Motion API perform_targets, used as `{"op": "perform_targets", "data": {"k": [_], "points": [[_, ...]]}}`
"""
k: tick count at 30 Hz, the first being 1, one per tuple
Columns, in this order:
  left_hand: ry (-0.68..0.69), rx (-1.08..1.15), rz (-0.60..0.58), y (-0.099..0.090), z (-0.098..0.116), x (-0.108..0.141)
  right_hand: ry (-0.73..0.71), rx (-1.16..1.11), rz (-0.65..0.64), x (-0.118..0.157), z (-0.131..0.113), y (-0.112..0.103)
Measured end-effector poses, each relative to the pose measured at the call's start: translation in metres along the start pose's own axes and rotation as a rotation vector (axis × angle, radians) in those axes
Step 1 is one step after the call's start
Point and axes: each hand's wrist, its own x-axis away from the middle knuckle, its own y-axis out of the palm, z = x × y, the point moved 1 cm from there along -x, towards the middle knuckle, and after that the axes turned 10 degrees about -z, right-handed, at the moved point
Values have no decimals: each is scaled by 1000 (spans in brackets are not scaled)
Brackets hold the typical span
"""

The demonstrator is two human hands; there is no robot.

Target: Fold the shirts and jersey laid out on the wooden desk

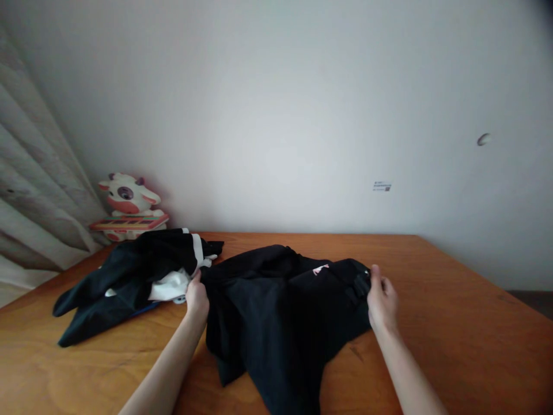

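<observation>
No words can be read. A small sticker [382, 186] on the wall [276, 115], above the back edge of the desk [440, 311], near its right corner, is printed too tiny to read.

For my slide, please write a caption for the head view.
Both hands hold a black garment over a wooden table, with other clothes and a toy cow at left.
</observation>
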Motion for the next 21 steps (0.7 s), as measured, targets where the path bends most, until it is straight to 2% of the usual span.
{"op": "perform_targets", "data": {"k": [3,5,6,8,10,12,16,18,19,21], "points": [[21,-81,12,8,-2,9,252,-197,28,-8,12,-2],[174,-237,-67,19,-1,25,301,-228,6,-8,12,-1],[285,-352,-162,26,1,35,293,-207,-12,-7,10,0],[485,-607,-449,39,5,57,239,-114,-77,0,4,3],[560,-819,-748,50,8,78,182,-34,-218,13,-6,9],[557,-951,-911,57,12,95,151,-70,-427,32,-17,19],[543,-966,-986,62,18,104,213,-449,-953,81,-40,40],[562,-947,-1033,61,17,101,258,-575,-1133,100,-47,46],[576,-932,-1054,60,17,99,272,-600,-1158,106,-48,48],[602,-868,-1069,58,17,97,259,-582,-1076,106,-45,49]]}}
